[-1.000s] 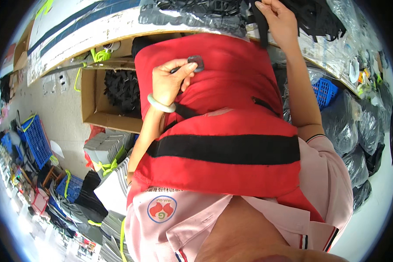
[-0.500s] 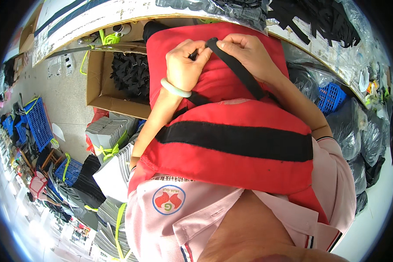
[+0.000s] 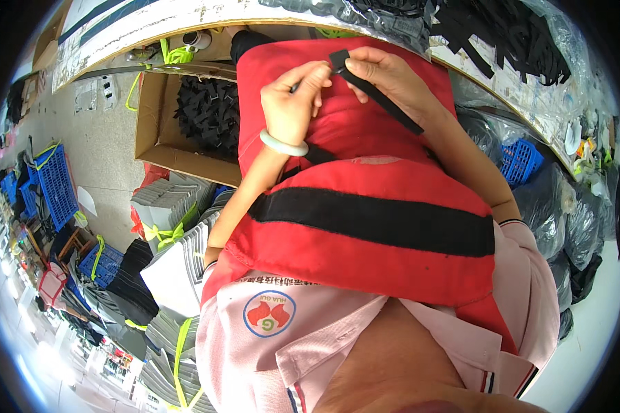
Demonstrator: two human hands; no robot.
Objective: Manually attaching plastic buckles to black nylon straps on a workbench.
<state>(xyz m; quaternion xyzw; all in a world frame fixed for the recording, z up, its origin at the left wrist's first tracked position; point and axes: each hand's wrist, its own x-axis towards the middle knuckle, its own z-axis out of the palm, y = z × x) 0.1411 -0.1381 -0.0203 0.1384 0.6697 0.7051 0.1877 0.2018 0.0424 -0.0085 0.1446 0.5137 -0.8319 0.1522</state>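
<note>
Over the red apron (image 3: 351, 127) on my lap, a narrow black strap (image 3: 386, 103) runs slantwise down from its squared end. My right hand (image 3: 393, 79) pinches the strap close to that end between thumb and fingers. Just beside the end is my left hand (image 3: 289, 100), wearing a pale bangle (image 3: 283, 143), its thumb and fingertips closed together. A small dark piece shows within the curled left fingers; its kind is hidden. Whether the left fingertips touch the strap I cannot tell.
A cardboard box (image 3: 151, 131) of black pieces (image 3: 207, 113) stands left of my lap. Grey stacked sheets (image 3: 172, 199) lie nearer. The worktable (image 3: 496, 89) curves across the front, with black strips (image 3: 503, 34). Plastic bags (image 3: 544, 206) and a blue basket (image 3: 519, 162) are at right.
The strap's end now stands out flat above my right fingers. My left hand has drawn slightly back from it, and its fingers have loosened a little.
</note>
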